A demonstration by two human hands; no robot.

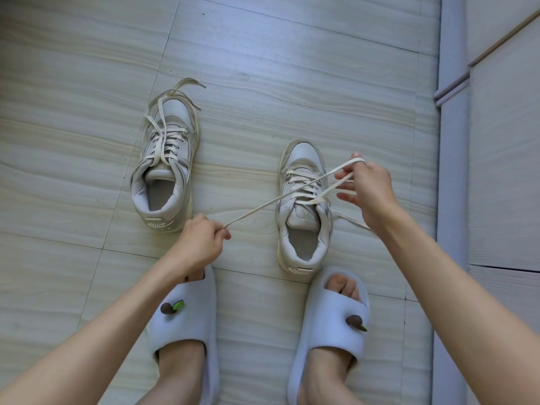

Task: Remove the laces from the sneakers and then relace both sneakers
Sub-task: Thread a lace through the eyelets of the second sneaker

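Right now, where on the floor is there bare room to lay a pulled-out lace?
Bare tile lies left of the left sneaker, and beyond both toes. Crowded: the gap between the sneakers, crossed by the taut lace, and around the right sneaker and slippers.

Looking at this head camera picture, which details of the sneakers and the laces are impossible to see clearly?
- Head view: the right hand and its wrist cover part of the lace, so its path through the fingers is unclear.
- The lace end inside the left hand is hidden by curled fingers.
- How many eyelets of the right sneaker are threaded: too small, crossed by the lace.
- Left sneaker: small heel text below the logo is blurred.
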